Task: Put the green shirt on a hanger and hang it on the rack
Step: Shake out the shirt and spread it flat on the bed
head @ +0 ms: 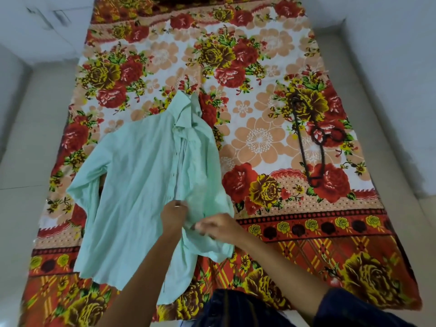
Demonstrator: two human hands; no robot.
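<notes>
I saw the green shirt (141, 185) lying flat on the floral sheet (259, 67), hanger (309, 142) well apart to its right. Left hand (173, 214) & right hand (219, 226) both pinched the placket mid-shirt; fingertips blurred, partly buried in fabric. No rack in shot.

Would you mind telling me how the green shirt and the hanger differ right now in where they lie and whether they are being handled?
The green shirt lies spread on the left part of the floral sheet; the hanger lies to the right, apart from it. The left hand and right hand both grip the shirt's front; nothing touches the hanger. The shirt is pale, the hanger dark. Both rest on the sheet.
</notes>
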